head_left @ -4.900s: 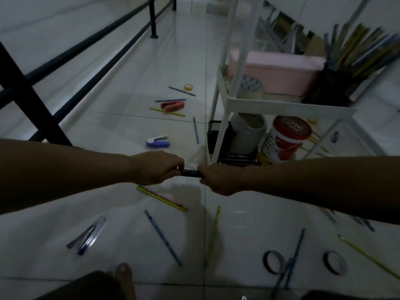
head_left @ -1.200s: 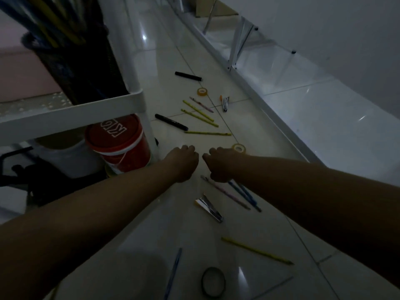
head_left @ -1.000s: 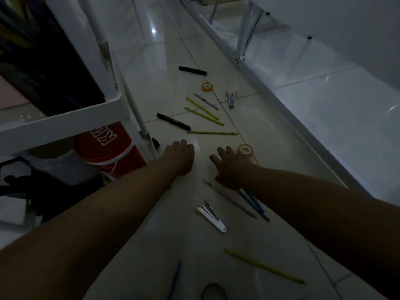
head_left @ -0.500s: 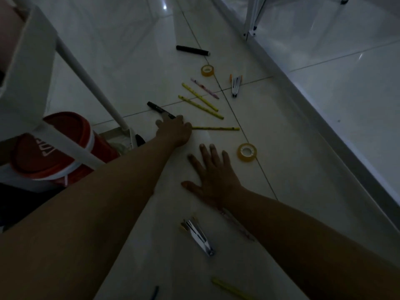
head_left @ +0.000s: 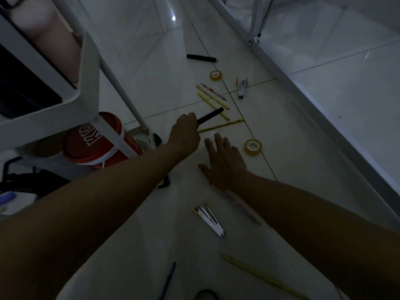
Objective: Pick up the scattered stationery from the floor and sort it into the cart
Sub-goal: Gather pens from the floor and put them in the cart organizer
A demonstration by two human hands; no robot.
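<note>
Beside the cart (head_left: 86, 83), the left hand (head_left: 185, 135) grips a black marker (head_left: 211, 118); the right hand (head_left: 225, 163) lies spread flat on the floor (head_left: 303, 159); a red tub (head_left: 93, 144) sits on the cart's bottom shelf.

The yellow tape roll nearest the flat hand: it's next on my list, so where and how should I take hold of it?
The yellow tape roll lies flat on the white tiled floor, hole upward. Probably best from above with the right hand, beside it: one finger in the hole, thumb on the outer rim. The flat ring offers little side wall.
</note>
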